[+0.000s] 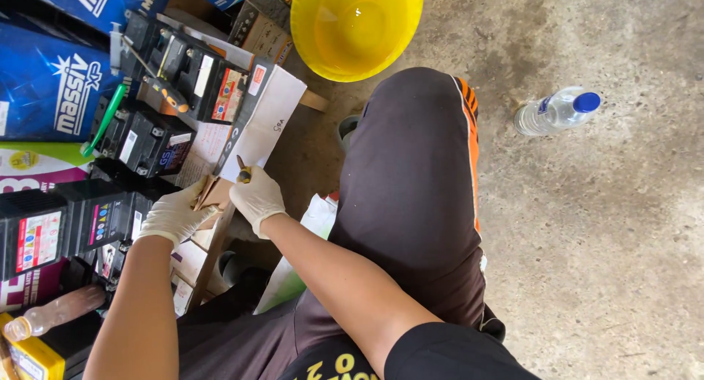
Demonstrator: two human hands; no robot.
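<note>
Beside stacked black batteries (139,134), gloved left hand (174,216) pinching thin, light, bendable cardboard piece (214,192) by its edge, right hand (257,197) clenched around small yellow-handled tool (243,173).

Both gloved hands meet ahead, left hand (174,216) curled, right hand (257,198) fisted, forearms bare.

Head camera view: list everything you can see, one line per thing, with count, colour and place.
batteries: several, black, stacked at left
basin: one, yellow, on the floor at top centre
water bottle: one, clear with blue cap, lying on the concrete at right
small bottle: one, pinkish, bottom left
blue packages: at least two, top left
green tool: one, lying on the batteries
cardboard box: one, white and grey, above the hands
cardboard piece: one, brown, between both hands
left hand: white glove, on the cardboard piece
right hand: white glove, gripping a small tool
</note>
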